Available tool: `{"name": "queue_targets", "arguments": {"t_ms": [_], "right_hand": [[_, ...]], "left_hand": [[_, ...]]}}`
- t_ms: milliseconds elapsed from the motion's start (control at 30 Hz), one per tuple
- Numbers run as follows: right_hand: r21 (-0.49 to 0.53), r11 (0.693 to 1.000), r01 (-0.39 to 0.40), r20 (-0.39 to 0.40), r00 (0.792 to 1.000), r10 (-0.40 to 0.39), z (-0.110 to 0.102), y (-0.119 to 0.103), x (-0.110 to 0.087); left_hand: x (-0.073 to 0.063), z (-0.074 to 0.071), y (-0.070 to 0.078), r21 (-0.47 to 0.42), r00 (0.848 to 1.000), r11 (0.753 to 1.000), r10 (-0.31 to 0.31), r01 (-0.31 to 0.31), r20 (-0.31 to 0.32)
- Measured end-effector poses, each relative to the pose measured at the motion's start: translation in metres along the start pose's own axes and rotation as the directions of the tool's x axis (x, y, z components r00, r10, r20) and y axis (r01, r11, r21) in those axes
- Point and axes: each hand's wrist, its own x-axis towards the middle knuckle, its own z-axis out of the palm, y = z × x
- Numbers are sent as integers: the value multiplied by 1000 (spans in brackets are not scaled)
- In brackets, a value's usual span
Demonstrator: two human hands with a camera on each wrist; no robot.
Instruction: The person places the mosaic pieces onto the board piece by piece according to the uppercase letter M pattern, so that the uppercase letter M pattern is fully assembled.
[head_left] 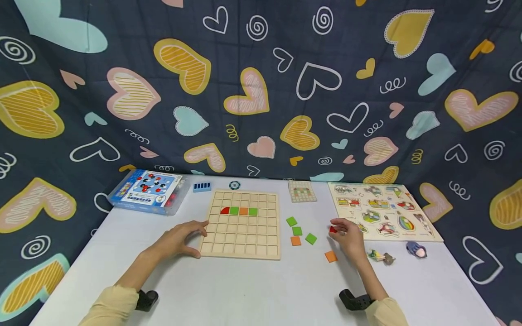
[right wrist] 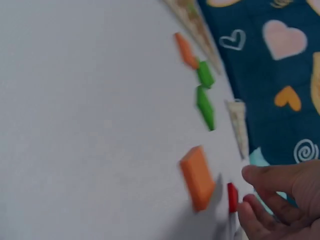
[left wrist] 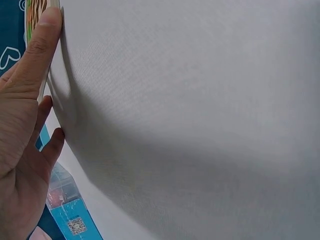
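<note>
My left hand (head_left: 178,239) rests at the left side of a wooden grid board (head_left: 240,259), thumb near its front corner and fingers along its edge. In the left wrist view, the thumb (left wrist: 42,45) touches the board's side. A row of red, green and orange pieces sits in the grid, with the red quarter-round piece (head_left: 225,211) at its left end. My right hand (head_left: 350,240) hovers over another red piece (right wrist: 232,197) at its fingertips, with a gap between thumb and fingers in the right wrist view. Nearby lie an orange tile (head_left: 331,256) and a green tile (head_left: 311,238).
More green tiles (head_left: 297,231) and an orange tile (head_left: 295,241) lie right of the board. Behind stands a small pattern card (head_left: 302,192). A picture puzzle board (head_left: 424,233) and small figurines (head_left: 416,250) are on the right, a boxed set (head_left: 147,190) at the back left.
</note>
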Motion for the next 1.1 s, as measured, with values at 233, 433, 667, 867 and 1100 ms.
{"name": "queue_targets", "arguments": {"t_ms": [233, 433, 667, 867, 1100], "right_hand": [[-62, 995, 76, -12, 997, -77, 10, 2, 6], [-81, 994, 72, -72, 994, -77, 11, -2, 7], [-95, 992, 78, -79, 993, -86, 16, -4, 7], [-132, 991, 27, -128, 991, -44, 17, -2, 5], [-26, 999, 24, -57, 998, -26, 29, -1, 13]], "left_hand": [[0, 0, -1, -9, 1000, 1000, 6, -6, 1], [2, -1, 1, -17, 1000, 1000, 9, -9, 6], [3, 0, 0, -18, 1000, 1000, 8, -8, 8], [3, 2, 2, -22, 1000, 1000, 3, -2, 19], [1, 0, 2, -7, 1000, 1000, -12, 12, 12]]}}
